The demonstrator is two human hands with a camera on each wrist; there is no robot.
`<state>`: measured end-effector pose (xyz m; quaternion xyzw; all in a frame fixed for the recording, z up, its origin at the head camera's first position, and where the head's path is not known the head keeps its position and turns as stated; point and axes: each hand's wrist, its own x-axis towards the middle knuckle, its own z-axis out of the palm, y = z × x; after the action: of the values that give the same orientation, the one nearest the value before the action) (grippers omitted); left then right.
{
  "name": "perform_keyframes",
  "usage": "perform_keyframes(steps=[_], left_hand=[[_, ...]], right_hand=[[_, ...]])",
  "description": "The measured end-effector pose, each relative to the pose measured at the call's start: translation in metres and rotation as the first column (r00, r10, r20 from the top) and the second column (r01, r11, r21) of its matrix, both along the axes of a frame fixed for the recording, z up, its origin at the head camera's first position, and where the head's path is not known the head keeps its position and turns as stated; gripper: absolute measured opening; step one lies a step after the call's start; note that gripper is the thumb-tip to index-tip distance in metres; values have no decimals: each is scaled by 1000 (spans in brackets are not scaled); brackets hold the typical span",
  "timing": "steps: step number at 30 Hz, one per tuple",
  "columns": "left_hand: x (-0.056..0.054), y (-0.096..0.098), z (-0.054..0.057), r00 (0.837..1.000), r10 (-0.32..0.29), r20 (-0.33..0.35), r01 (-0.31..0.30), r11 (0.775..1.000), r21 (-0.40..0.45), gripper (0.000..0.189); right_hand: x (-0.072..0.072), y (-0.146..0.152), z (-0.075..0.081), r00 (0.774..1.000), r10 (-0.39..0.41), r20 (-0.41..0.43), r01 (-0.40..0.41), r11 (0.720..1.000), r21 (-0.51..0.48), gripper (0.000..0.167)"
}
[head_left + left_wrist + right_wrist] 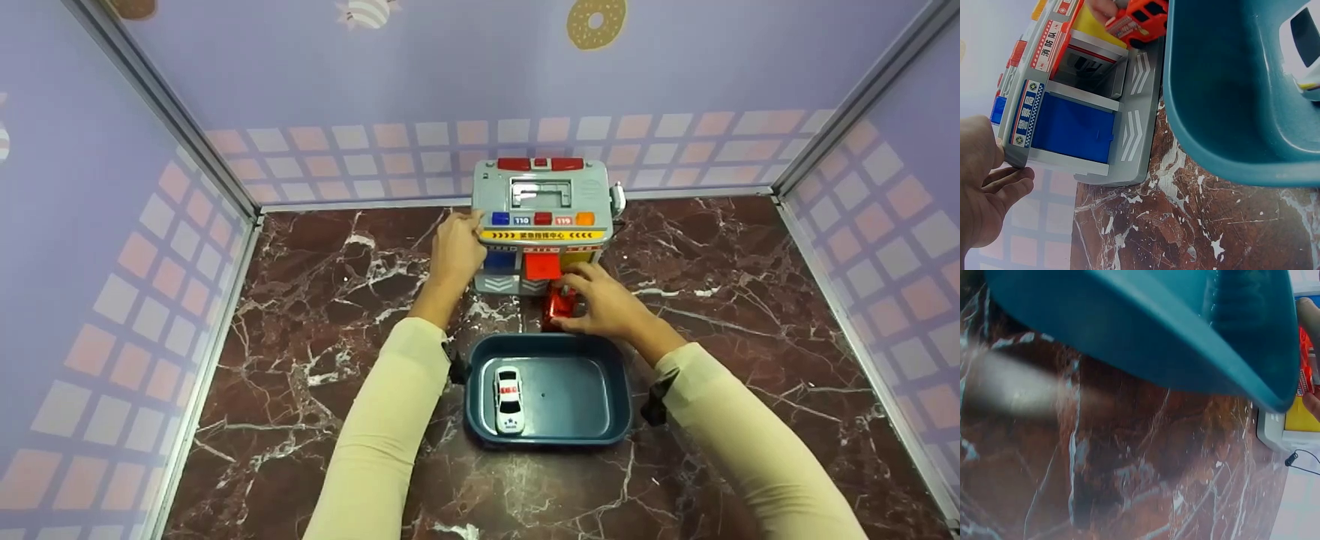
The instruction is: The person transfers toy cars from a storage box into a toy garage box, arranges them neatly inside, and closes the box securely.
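Observation:
Against the back wall stands a grey toy emergency station (540, 195) with several small garage doors. Its blue door (1072, 129) is down, the middle red door (542, 265) is lifted outward over a dark bay, and the yellow door (577, 259) is down. My left hand (456, 247) grips the station's left roof edge, fingers bent around the corner. In front of the middle and yellow doors, my right hand (604, 304) holds a red toy fire truck (559, 306) between thumb and fingers. In the left wrist view the truck (1143, 21) appears beside the raised red door.
A dark teal tray (622, 405) sits just in front of the station, between my forearms. Inside it, at the left, lies a white toy police car (509, 401). A thin black cord (1300, 464) hangs by the station's right side. Patterned walls enclose the marbled surface.

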<state>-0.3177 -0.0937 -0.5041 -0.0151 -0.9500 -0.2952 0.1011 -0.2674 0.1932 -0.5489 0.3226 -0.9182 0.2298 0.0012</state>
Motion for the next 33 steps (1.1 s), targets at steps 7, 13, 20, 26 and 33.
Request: perform_keyframes(steps=[7, 13, 20, 26, 33], left_hand=[[0, 1, -1, 1000, -3, -16, 3, 1000, 4, 36], [0, 0, -1, 1000, -4, -15, 4, 1000, 5, 37], [1, 1, -2, 1000, -10, -30, 10, 1000, 0, 37], [2, 0, -2, 999, -13, -52, 13, 1000, 6, 38], [0, 0, -2, 999, -10, -50, 11, 1000, 8, 37]], right_hand=[[-2, -6, -7, 1000, -16, 19, 16, 1000, -6, 71], [0, -7, -12, 1000, -1, -8, 1, 1000, 4, 74], [0, -6, -13, 997, 65, -50, -65, 998, -8, 65], [-3, -9, -15, 986, 118, -118, -122, 992, -27, 44], [-4, -12, -14, 974, 156, -165, -164, 986, -33, 38]])
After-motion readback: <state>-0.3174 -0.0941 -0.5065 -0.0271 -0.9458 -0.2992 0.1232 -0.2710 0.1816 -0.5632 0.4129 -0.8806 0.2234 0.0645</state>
